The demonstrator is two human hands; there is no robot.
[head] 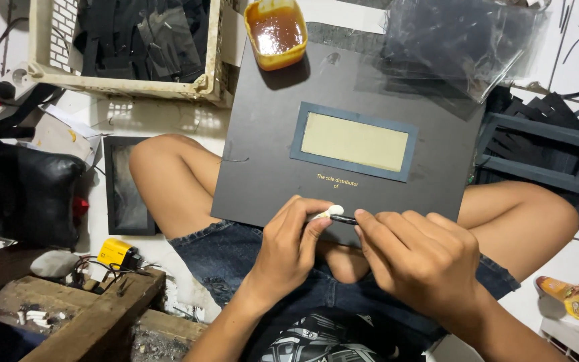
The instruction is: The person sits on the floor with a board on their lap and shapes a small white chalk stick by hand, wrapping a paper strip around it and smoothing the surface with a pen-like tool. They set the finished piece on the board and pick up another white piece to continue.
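head view: person sits cross-legged on the floor, dark card panel (263,161) resting across the knees, tilted slightly. the panel has a rectangular window with a blue-grey frame (354,141) and pale yellow-green fill, and small gold print below it.

left hand (288,247) is curled nearly closed, thumb and forefinger pinching a small white piece (330,212) at the near edge of the panel. right hand (423,258) is also mostly closed, fingertips pinched on a thin dark stick (344,219) that meets the white piece. the two hands nearly touch, just over the panel's near edge. can't tell whether white bit and stick are one tool or two parts.

orange tub (275,32) of brown glue-like liquid sits on the far corner of the panel, open, well apart from the hands. plastic crate (125,82) with dark sheets far left, clear plastic sleeves (457,40) far right, a stack of dark frames (537,144) at right, a framed panel (125,194) on the floor by the left knee, wooden block (95,315) near left.

step in hand, as a guess: readying the small applicator at the panel edge, nothing spread on the panel that i can see. next move likely calls for a firm pinch on the stick and a reach across the panel to the tub without tipping the panel off the knees.
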